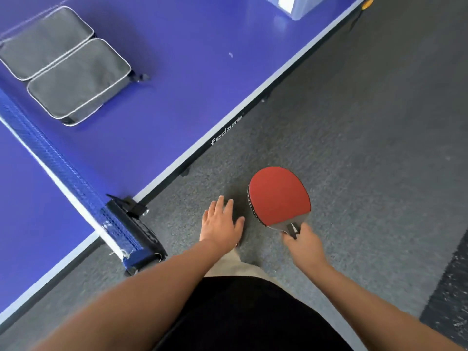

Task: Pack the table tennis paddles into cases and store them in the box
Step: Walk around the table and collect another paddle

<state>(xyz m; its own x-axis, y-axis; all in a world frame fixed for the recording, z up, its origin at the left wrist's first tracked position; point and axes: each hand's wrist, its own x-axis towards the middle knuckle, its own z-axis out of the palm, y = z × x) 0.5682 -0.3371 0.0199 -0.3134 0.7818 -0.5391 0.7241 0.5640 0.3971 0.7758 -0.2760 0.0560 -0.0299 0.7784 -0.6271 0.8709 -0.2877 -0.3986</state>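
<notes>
Right hand grips the red paddle by its handle, above the floor beside the table. Left hand spread, empty, presumably free for the grey cases. Box at far corner.

The right hand grips a red paddle by its short handle, blade toward twelve o'clock, over grey carpet. The left hand, at nine o'clock of it, spreads flat. Two grey cases lie touching on the blue table; a pale box sits at one o'clock.
</notes>
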